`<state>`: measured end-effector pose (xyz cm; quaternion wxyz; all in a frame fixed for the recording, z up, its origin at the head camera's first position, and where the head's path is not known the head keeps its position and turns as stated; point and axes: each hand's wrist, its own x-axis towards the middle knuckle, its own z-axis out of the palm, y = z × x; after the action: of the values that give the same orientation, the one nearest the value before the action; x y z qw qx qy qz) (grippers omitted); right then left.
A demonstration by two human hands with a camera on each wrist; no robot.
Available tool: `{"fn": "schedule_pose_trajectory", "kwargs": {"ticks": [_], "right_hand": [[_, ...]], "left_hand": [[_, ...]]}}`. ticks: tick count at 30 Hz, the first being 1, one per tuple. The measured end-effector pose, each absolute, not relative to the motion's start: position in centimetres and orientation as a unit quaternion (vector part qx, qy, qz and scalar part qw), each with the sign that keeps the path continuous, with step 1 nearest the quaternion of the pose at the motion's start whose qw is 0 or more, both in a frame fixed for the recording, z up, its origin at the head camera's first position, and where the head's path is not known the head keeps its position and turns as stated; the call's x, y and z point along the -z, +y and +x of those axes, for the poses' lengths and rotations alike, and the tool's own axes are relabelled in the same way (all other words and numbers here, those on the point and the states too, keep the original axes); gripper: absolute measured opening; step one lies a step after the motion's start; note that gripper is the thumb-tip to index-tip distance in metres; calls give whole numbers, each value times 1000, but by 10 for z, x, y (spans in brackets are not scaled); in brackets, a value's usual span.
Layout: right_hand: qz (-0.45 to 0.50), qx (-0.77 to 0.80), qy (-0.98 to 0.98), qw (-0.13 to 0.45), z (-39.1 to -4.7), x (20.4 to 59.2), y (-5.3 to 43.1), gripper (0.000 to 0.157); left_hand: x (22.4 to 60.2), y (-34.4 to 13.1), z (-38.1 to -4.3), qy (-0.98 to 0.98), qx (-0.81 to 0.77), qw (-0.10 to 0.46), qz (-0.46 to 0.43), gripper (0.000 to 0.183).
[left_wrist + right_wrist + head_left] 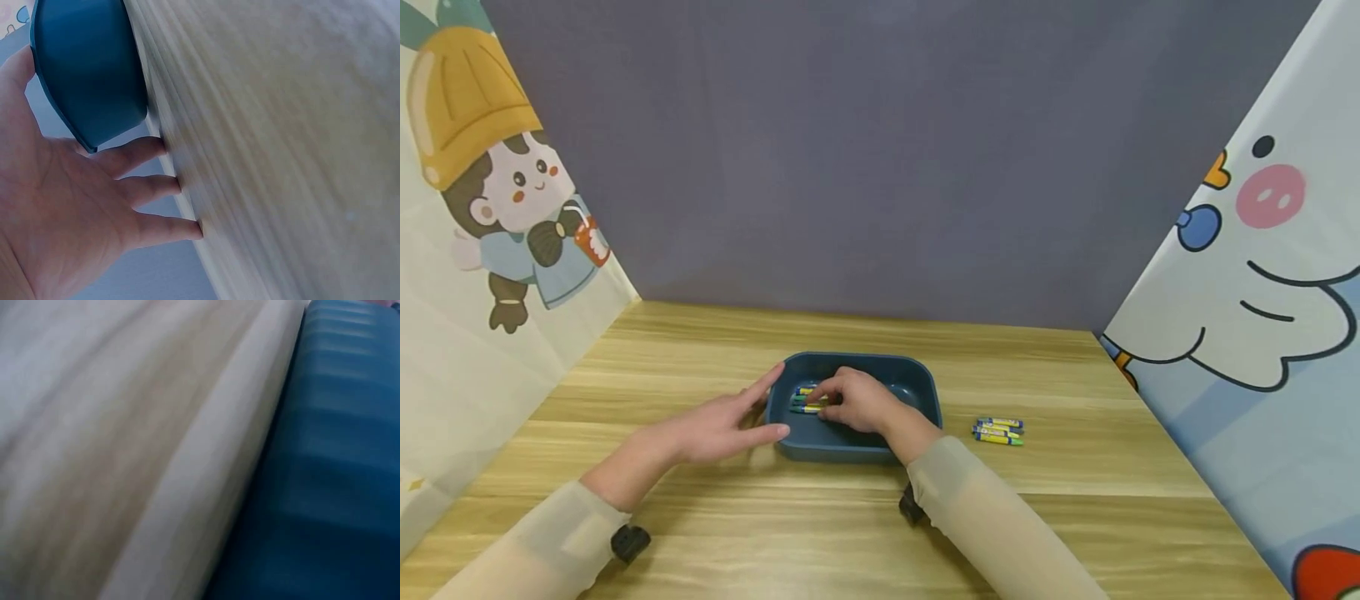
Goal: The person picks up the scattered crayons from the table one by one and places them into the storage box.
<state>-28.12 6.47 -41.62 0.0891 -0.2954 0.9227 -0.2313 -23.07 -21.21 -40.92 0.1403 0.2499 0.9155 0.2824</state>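
Observation:
In the head view a dark blue tray (850,452) stands on the wooden table. Several crayons (805,409) in yellow wrappers lie at its left inside. My right hand (863,402) reaches over the near wall into the tray, thumb and fingertips pinching a green-tipped crayon there; part of it is hidden by the fingers. At the tray's left end is my left hand (718,427), its fingers spread and the thumb at the near left corner. The left wrist view has that hand (69,194) beside the tray wall (94,69), fingertips down at the table.
To the right of the tray, several more crayons (998,431) lie side by side on the table (737,517). A grey backdrop (880,167) rises behind the table, with cartoon-printed panels at both sides. In the right wrist view the tray's outer wall (337,487) fills the right side.

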Motion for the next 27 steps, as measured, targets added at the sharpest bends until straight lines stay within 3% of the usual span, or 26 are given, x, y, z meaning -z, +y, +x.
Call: {"fn": "schedule_pose_trajectory", "kwargs": {"ticks": [18,27], "right_hand": [[-308,243,916,79,-286,416,63,25],[-312,338,886,59,-285,396,81,29]], "left_hand": [[408,-216,-232,914,-284,147,250,99],[408,-212,-232,913,-285,144,253,99]]}}
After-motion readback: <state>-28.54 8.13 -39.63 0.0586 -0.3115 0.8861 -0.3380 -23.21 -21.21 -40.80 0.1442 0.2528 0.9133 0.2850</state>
